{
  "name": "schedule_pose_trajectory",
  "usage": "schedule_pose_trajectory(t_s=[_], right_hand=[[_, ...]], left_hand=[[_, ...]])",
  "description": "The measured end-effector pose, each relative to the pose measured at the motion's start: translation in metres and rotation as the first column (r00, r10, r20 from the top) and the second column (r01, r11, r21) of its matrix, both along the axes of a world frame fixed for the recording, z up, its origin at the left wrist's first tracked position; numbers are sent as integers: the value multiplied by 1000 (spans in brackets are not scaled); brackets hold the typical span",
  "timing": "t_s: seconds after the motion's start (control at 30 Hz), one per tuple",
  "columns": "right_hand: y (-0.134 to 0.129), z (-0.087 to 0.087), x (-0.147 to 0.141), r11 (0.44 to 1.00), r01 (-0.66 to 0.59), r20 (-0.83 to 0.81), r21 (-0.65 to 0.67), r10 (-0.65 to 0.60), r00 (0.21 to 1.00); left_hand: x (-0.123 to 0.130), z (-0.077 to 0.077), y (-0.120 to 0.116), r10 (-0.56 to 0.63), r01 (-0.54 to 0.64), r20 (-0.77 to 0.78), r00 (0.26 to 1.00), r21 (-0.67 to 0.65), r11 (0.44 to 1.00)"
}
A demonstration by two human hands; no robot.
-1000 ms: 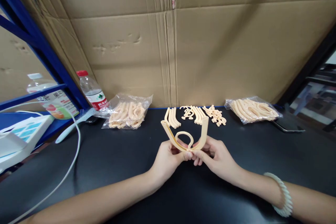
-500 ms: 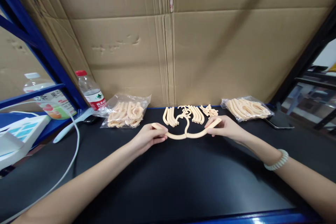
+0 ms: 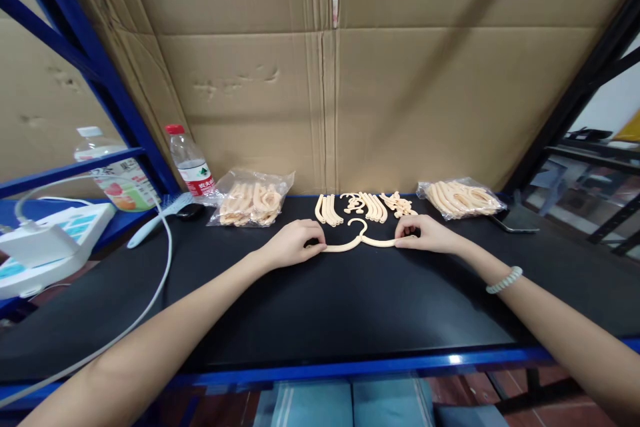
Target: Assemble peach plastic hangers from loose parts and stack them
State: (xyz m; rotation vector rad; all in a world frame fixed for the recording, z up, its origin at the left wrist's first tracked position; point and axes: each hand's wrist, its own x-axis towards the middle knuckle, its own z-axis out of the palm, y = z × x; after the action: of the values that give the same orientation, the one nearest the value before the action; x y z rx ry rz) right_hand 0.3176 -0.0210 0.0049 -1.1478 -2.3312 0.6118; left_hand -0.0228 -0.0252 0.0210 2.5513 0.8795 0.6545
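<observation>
A cream plastic clothes hanger [image 3: 345, 247] lies on the black table, its hook pointing away from me. My left hand [image 3: 295, 242] pinches the left arm's end, and my right hand [image 3: 419, 235] grips the end of the right arm. The fingers cover both tips. Just behind the hanger sit loose hanger parts: a row of curved arms [image 3: 329, 209] on the left, several hooks [image 3: 354, 201] in the middle, a second row of curved arms [image 3: 374, 207], and a pile of small pieces [image 3: 399, 204] at right.
Clear plastic bags of hanger parts lie on the left [image 3: 253, 203] and right [image 3: 460, 197], with a phone [image 3: 515, 221] beside the right one. A red-capped bottle [image 3: 190, 163], a light-blue brush [image 3: 155, 220] and a white cable [image 3: 167, 267] are at left. A cardboard wall [image 3: 425, 93] stands behind.
Both hands have lowered the hanger, which was tilted up toward me, onto the table so that it lies flat. My view has shifted, and the table's front edge shows more.
</observation>
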Motion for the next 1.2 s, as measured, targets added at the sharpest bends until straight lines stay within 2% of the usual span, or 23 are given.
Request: schedule_pose_trajectory(t_s=[0.2, 0.37, 0.77, 1.2], right_hand=[[1, -4, 4, 1000, 13, 26, 21, -14, 1000], [1, -3, 7, 1000, -9, 44, 16, 9, 999], [4, -6, 11, 1000, -19, 55, 25, 18, 998], [5, -8, 10, 999, -16, 54, 48, 14, 998]], left_hand=[[-2, -7, 1, 13, 3, -97, 995, 160, 987], [-3, -10, 2, 44, -13, -130, 991, 229, 973], [-2, -13, 2, 69, -16, -164, 984, 305, 952], [-1, -13, 0, 86, -29, -171, 982, 308, 951]])
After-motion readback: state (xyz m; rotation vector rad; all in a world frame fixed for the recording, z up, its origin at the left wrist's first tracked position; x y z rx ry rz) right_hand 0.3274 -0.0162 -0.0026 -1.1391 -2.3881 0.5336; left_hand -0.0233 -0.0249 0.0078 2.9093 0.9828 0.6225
